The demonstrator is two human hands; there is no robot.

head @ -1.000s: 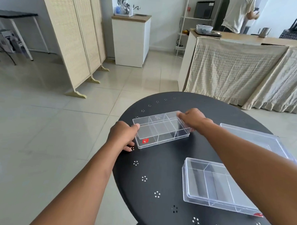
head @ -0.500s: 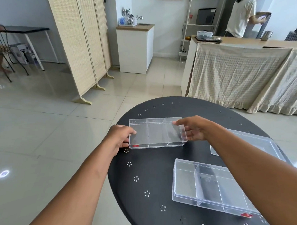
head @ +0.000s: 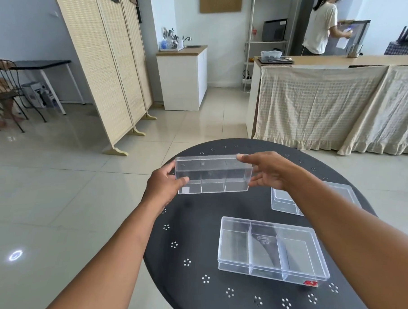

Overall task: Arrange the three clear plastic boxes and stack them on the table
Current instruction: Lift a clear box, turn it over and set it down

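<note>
A small clear divided box [head: 212, 175] hangs tilted above the far left part of the round black table [head: 194, 235]. My left hand [head: 165, 187] grips its left end and my right hand [head: 270, 172] holds its right end. A second clear divided box [head: 271, 249] with a red sticker lies flat on the table in front of me. A third clear box [head: 287, 201] lies further back on the right, partly hidden under my right forearm.
The table edge drops to a tiled floor [head: 55, 206] on the left. A folding screen [head: 104, 63] stands at the back left, a cloth-draped counter [head: 329, 103] behind the table. A person [head: 320, 26] stands beyond the counter.
Both hands have lifted the small box off the table and tipped it so its side faces me. The other two boxes have stayed where they lay.
</note>
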